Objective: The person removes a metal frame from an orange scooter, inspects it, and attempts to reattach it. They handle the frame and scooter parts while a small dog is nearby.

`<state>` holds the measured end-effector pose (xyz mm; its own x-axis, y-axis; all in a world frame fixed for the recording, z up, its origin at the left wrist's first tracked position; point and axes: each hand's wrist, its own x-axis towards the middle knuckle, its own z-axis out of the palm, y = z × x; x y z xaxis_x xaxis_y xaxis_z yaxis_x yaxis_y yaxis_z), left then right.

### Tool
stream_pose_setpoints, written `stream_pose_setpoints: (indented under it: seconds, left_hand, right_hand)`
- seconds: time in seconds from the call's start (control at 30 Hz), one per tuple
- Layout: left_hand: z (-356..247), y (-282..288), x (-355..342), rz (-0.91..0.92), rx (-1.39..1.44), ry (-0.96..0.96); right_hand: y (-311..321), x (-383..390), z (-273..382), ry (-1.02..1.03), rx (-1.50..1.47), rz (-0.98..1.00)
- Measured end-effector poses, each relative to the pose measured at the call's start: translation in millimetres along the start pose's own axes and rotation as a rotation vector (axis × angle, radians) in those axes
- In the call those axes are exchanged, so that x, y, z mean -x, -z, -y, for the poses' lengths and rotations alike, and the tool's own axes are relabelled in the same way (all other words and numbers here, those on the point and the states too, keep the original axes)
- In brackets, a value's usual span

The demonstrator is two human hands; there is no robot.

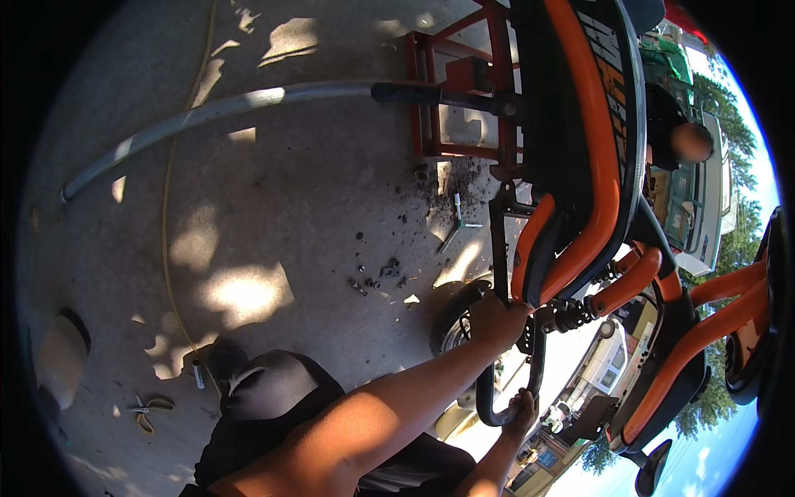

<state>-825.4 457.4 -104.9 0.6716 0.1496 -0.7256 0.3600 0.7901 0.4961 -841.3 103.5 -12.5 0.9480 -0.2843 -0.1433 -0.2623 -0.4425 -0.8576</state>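
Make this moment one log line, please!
left hand: at curved black bar | right hand: gripping its bend | near: orange frame

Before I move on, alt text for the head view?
The right hand grips a curved black tube near its bend; the left hand is close by, beside an orange vehicle frame. A three-way socket wrench lies on concrete floor.
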Motion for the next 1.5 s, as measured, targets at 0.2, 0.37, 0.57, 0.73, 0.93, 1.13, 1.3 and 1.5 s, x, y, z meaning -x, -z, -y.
stream_pose_setpoints:
  seconds: [0.2,0.37,0.57,0.73,0.93,1.13,1.3,1.5]
  left_hand:
    - [-4,4,0,0.087,-0.023,0.044]
    - [-4,4,2,0.079,0.003,0.035]
    - [-7,8,5,0.109,-0.004,0.037]
    - [1,0,0,0.054,-0.013,-0.003]
    - [13,-5,-5,-0.026,0.02,-0.08]
    - [42,14,-21,0.049,-0.076,0.091]
    - [38,48,-8,-0.034,-0.146,0.168]
    - [14,86,48,-0.178,-0.005,0.266]
  right_hand:
    - [-1,-1,0,0.011,0.015,-0.005]
    - [-7,2,4,0.025,0.019,0.005]
    - [2,-1,-1,0.015,0.021,0.029]
    - [10,-7,-3,-0.015,0.017,0.068]
    - [-8,2,1,-0.01,0.053,0.049]
    - [-12,0,-3,-0.1,0.076,0.123]
    - [-27,-6,-2,-0.119,0.118,0.264]
    - [-48,-2,11,-0.19,0.192,0.414]
